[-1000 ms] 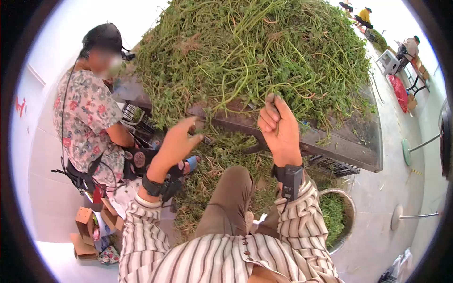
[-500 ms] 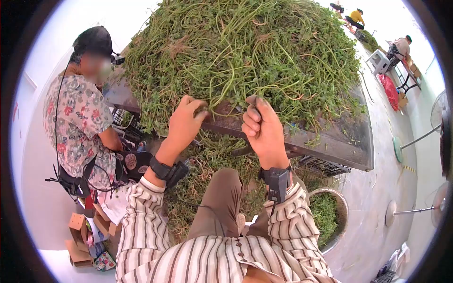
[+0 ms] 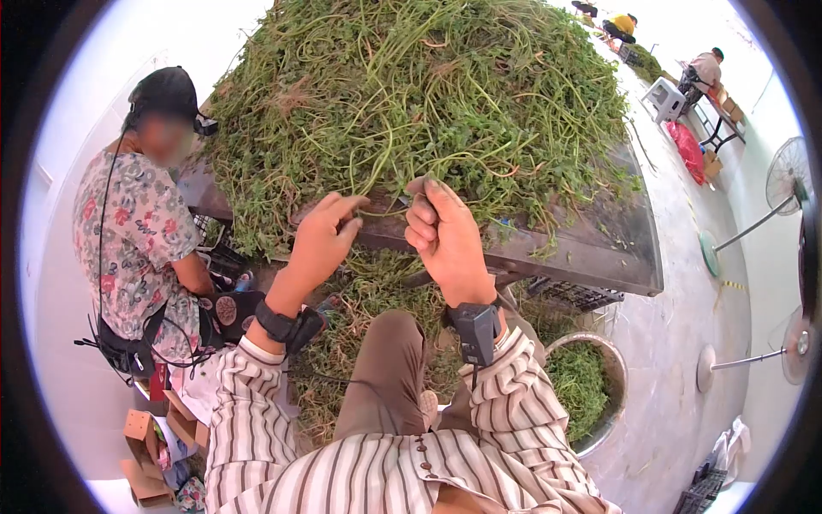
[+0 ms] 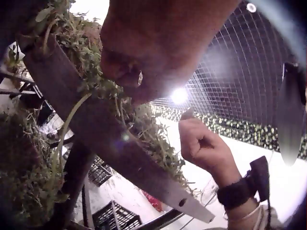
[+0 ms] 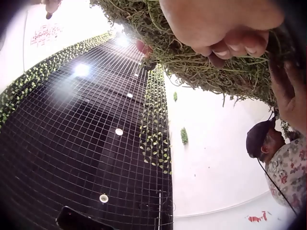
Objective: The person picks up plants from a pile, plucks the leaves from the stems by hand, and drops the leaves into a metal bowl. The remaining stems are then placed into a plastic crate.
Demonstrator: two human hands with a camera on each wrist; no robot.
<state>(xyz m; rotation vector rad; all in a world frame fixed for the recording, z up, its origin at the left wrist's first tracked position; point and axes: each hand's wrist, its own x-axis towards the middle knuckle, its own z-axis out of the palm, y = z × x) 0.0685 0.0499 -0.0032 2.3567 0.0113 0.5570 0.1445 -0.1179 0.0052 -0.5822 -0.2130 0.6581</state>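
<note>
A big heap of green stems (image 3: 428, 94) covers a dark table (image 3: 599, 248) in the head view. My left hand (image 3: 330, 227) reaches the heap's near edge and pinches a few stems between thumb and fingers. Close beside it, my right hand (image 3: 441, 231) is curled in a fist around a small bunch of stems pulled from the heap. In the left wrist view a stem (image 4: 72, 120) hangs down from my left hand (image 4: 158, 48), and the right fist (image 4: 204, 146) shows beyond the table edge. The right wrist view shows curled fingers (image 5: 230, 45) against the greens (image 5: 206, 72).
Another person in a floral shirt (image 3: 137, 231) sits at the table's left side. Loose greens (image 3: 368, 300) lie on the floor under the table. A metal basin (image 3: 621, 377) with greens stands at my right, dark crates (image 3: 582, 295) beneath the table, fans (image 3: 788, 176) at the right.
Both hands have come up to the heap's near edge. The left hand, open in the air before, now pinches stems; the right fist has moved left beside it.
</note>
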